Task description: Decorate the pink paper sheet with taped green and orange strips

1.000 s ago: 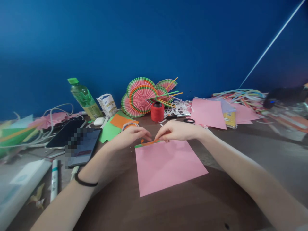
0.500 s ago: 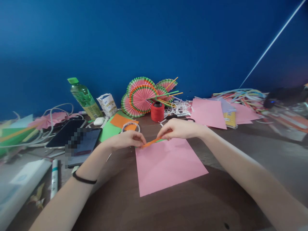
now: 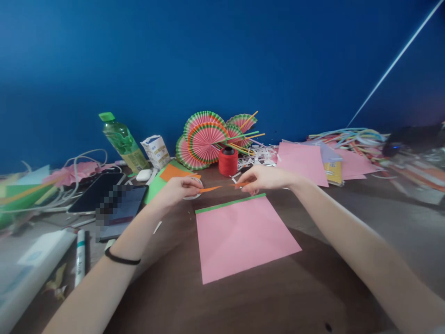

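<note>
Orange strip (image 3: 211,189) lifted, green strip (image 3: 231,203) uncovered

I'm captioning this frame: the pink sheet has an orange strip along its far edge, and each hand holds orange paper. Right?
Not quite: the head view shows the strip along the far edge of the pink sheet is green, not orange. The left hand and right hand each hold orange paper.

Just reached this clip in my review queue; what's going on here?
A person's left hand pinches an orange strip; the right hand holds another orange piece, with a visible gap between. Nearer the person, a pink sheet with a green band along its far edge lies on the table. Paper fans stand behind.
</note>
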`<state>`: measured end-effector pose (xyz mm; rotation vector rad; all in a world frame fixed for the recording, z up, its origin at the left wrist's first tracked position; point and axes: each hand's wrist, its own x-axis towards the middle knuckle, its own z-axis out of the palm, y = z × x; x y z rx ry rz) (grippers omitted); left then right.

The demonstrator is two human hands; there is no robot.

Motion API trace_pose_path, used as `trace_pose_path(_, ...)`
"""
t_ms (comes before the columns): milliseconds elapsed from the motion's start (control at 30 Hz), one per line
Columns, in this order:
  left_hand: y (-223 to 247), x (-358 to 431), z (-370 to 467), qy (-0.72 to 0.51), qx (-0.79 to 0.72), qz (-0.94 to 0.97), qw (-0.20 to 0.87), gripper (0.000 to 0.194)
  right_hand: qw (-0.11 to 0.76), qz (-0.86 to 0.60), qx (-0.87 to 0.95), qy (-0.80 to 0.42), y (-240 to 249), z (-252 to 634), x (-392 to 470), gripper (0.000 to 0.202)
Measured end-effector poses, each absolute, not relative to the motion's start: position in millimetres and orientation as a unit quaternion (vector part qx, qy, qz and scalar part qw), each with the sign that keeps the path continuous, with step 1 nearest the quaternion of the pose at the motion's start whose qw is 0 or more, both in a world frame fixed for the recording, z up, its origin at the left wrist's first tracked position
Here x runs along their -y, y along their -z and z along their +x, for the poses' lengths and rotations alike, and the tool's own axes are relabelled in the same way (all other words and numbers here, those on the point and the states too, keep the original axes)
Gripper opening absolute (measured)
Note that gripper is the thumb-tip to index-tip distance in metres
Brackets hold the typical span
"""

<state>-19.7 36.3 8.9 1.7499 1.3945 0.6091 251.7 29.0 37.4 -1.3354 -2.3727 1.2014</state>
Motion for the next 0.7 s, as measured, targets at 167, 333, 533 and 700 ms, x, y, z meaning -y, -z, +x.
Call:
trace_pose_path(167, -5.2, -41.8, -24.4, -0.272, -0.548, 0.685, 0.395, 0.024, 0.124, -0.448, 0.765, -0.446, -35.8, 256.0, -32.4, 0.033)
trace_pose_path(333, -14.9, -38.8, -22.0, -0.268, -0.566, 0.681, 0.379, 0.018, 0.136, -0.453, 0.757, -0.451, -35.0, 261.6, -36.4, 0.024)
trace_pose_path(533, -24.0, -33.7, -21.6, -0.178, -0.580, 0.720, 0.336, 0.013, 0.098, -0.463, 0.748, -0.465, -29.2, 268.5, -43.9, 0.020)
trace_pose_path(700, -19.3, -32.8, -22.7, -0.050, -0.516, 0.753, 0.406, 0.018, 0.041, -0.465, 0.754, -0.462, -23.4, 272.7, -48.9, 0.023)
